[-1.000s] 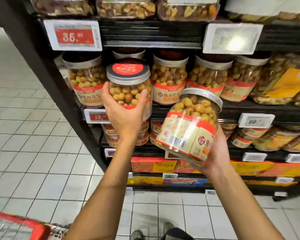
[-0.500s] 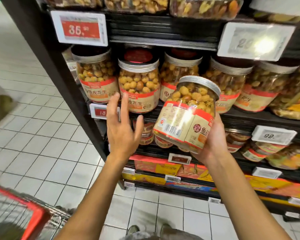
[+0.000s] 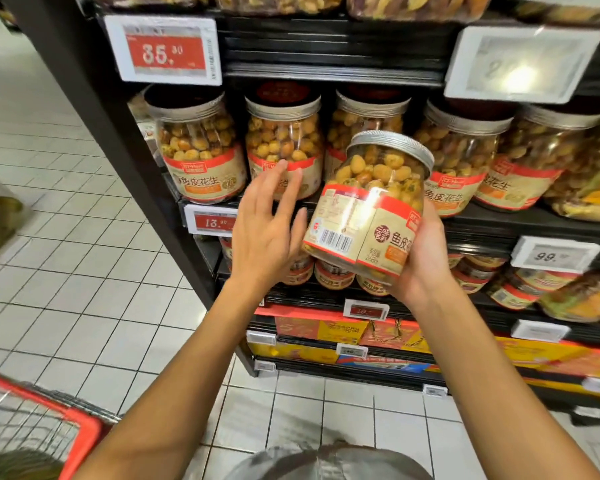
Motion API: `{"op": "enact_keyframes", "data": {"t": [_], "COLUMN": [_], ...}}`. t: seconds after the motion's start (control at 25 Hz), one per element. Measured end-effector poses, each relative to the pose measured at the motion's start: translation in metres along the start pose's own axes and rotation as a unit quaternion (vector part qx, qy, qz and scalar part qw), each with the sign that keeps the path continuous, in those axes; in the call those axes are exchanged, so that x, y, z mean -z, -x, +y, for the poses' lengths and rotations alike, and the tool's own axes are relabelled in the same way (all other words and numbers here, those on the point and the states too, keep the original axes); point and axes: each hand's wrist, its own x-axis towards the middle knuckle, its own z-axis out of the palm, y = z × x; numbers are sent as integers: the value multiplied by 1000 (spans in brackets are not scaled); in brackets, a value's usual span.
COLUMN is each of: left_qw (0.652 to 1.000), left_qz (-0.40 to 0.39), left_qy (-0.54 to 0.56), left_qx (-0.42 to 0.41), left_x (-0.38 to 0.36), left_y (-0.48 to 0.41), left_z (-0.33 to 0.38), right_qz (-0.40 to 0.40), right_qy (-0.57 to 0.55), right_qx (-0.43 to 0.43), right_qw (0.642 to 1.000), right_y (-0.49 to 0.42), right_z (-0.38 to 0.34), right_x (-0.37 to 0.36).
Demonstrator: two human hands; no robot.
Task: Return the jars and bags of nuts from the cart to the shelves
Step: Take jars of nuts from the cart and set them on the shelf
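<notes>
Head view: we hold a jar before the shelf.
Our right hand grips it tilted; our left hand hovers beside it, fingers straight.

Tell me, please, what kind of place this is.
Most likely a supermarket aisle: shelves stocked with rows of identical jars of nuts, price tags on the shelf edges, and a red shopping cart on a tiled floor.

Left hand flat, fingers straight (thumb splayed); right hand curled round jar; forearms extended forward.
</notes>
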Motion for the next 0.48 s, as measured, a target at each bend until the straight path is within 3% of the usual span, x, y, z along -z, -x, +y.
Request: {"op": "enact_keyframes", "data": {"t": [0.04,0.08,0.16,0.2,0.24,0.32,0.4,0.48], "left_qw": [994,965,849,814,804,833,862,858], "left_qz": [18,28,-22,-71,-119,-141,-67,-7], "left_qy": [86,205,433,480,491,448,398,410], "left_qx": [66,160,302,319,313,292,306,309], "left_x": [8,18,37,42,43,40,29,17], "left_y": [0,-1,-8,-10,-13,-14,-17,-21], "left_z": [7,15,31,38,46,67,78,78], "right_qz": [6,10,15,23,36,38,-12,-67], "right_qy": [8,14,39,68,100,150,162,169], "right_qx": [10,21,44,57,74,130,196,231], "right_qw": [1000,1000,998,996,992,979,967,956], "right_y": [0,2,5,7,9,11,13,14], "right_z": [0,-1,-6,-7,-6,-3,-1,-7], "right_x": [0,-1,-5,-8,-11,-16,-18,-15]}}
